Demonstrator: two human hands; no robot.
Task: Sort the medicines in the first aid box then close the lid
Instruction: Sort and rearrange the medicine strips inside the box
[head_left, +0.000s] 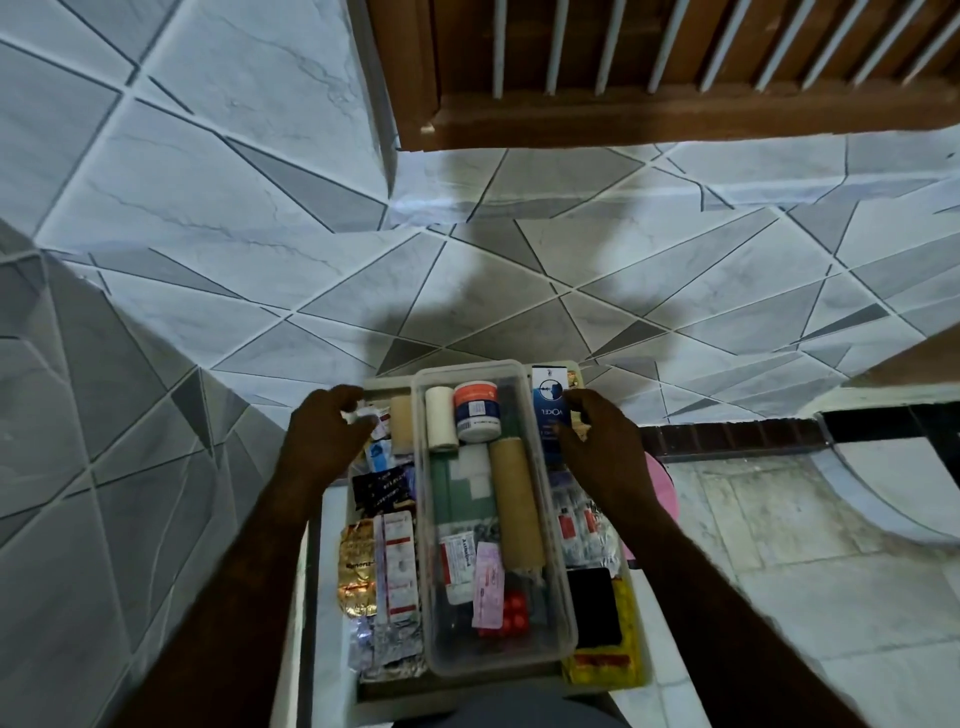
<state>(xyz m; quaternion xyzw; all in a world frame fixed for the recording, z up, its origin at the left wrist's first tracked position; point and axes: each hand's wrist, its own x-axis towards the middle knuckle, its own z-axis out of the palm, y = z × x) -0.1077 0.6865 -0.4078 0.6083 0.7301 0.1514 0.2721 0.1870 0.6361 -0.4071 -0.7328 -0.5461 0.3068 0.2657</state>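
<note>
Tiled floor surrounds the first aid box (387, 385), lengthwise away from viewer.

First aid box (385, 383) open; clear tray (563, 631) inside, medicines (397, 564) packed alongside.

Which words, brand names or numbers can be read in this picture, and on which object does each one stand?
"AOKEL", seen upside down: blue carton under the right hand.
White box in the clear tray: print, too blurred to read.
Gold blister strip, black sachet, white jar: print too small to read.
</note>
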